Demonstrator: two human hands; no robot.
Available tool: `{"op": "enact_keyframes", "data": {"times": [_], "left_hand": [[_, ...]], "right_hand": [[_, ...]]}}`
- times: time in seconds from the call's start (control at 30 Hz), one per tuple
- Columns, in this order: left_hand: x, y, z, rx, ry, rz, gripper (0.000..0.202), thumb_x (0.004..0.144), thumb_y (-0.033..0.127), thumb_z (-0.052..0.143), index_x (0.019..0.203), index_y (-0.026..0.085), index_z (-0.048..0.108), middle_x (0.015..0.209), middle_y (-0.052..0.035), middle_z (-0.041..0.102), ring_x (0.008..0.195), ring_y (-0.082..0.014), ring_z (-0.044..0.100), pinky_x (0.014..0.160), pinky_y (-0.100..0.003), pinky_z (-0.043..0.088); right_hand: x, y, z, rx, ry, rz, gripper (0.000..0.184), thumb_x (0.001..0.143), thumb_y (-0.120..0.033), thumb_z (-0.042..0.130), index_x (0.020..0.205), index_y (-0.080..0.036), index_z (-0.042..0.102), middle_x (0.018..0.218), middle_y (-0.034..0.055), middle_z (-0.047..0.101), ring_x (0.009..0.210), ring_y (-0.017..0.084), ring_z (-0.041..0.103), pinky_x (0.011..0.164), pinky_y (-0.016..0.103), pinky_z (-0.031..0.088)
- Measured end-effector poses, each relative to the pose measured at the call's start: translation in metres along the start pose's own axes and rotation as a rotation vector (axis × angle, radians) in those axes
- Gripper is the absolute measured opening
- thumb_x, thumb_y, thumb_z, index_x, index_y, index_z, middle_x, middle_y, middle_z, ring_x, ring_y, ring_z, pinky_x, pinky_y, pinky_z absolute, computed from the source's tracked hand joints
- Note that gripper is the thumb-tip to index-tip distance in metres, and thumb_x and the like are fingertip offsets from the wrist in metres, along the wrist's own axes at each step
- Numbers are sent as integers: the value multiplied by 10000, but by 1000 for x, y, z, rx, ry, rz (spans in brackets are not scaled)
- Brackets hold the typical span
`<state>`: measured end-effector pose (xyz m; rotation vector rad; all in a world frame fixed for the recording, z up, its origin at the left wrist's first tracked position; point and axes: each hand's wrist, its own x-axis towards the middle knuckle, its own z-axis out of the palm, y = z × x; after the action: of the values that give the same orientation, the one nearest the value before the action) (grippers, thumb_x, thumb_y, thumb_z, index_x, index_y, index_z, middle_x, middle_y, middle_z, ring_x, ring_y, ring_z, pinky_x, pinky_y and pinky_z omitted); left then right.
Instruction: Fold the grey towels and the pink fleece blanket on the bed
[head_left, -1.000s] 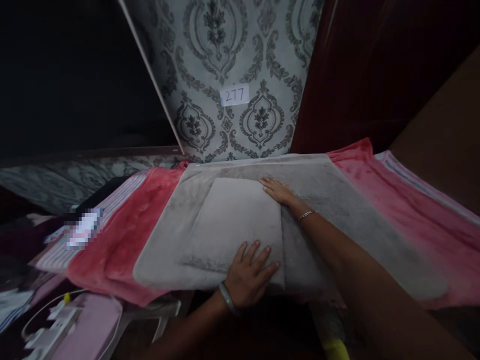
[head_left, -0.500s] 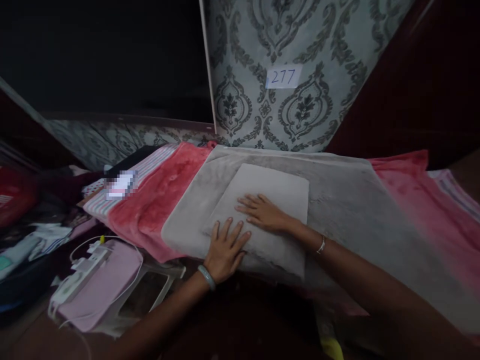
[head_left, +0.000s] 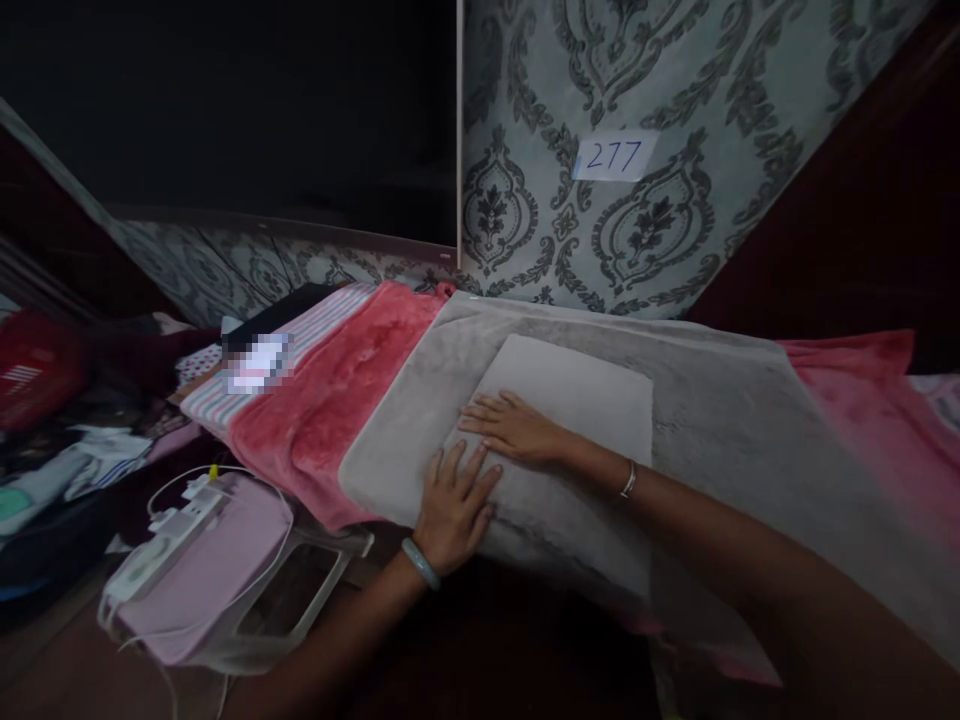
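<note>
A folded light-grey cloth (head_left: 592,395) lies flat on a larger grey plush cloth (head_left: 720,440). My right hand (head_left: 514,428) rests palm down on the left part of the folded cloth, its fingers stretched out to the left. Just below it, at the folded cloth's lower left edge, my left hand (head_left: 454,505) lies flat with fingers spread. Neither hand grips anything. The fingertips of the left hand come close to the right hand. My forearms cover part of the cloths.
A red plush blanket (head_left: 322,390) spreads underneath, over striped fabric (head_left: 225,400). At lower left, a power strip (head_left: 161,555) with cables sits on a pink-topped stool (head_left: 217,565). Behind are a large dark screen (head_left: 262,110) and a patterned wall with a paper marked 277 (head_left: 615,156).
The view has turned a little left, so the scene sits further right. My right hand has slid left across the folded cloth towards its left edge. My left hand has shifted slightly left.
</note>
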<state>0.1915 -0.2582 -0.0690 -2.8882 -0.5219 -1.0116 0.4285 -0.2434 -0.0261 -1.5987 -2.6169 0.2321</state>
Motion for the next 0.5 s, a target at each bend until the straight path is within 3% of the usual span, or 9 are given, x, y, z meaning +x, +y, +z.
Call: {"op": "enact_keyframes", "data": {"times": [0.3, 0.4, 0.5], "left_hand": [[-10, -9, 17, -39, 77, 43, 452, 891, 244, 574, 1337, 196, 632, 1465, -115, 564, 1442, -354, 375, 1155, -538, 268], [-9, -11, 19, -35, 91, 43, 453, 879, 240, 579, 1325, 201, 643, 1459, -113, 571, 1447, -353, 374, 1155, -533, 273], [-10, -12, 22, -24, 116, 44, 440, 873, 229, 581, 1305, 208, 658, 1451, -109, 579, 1447, -352, 377, 1157, -532, 270]], "right_hand": [[30, 127, -13, -45, 78, 393, 554, 1038, -514, 290, 1545, -336, 423, 1641, 29, 283, 1511, 320, 225, 1187, 598, 204], [33, 149, -14, -18, 84, 516, 569, 1042, -511, 269, 1571, -331, 376, 1647, 34, 269, 1505, 325, 242, 1177, 591, 251], [34, 154, -15, 2, 87, 575, 568, 1049, -512, 267, 1583, -337, 347, 1652, 28, 259, 1515, 314, 217, 1187, 568, 254]]}}
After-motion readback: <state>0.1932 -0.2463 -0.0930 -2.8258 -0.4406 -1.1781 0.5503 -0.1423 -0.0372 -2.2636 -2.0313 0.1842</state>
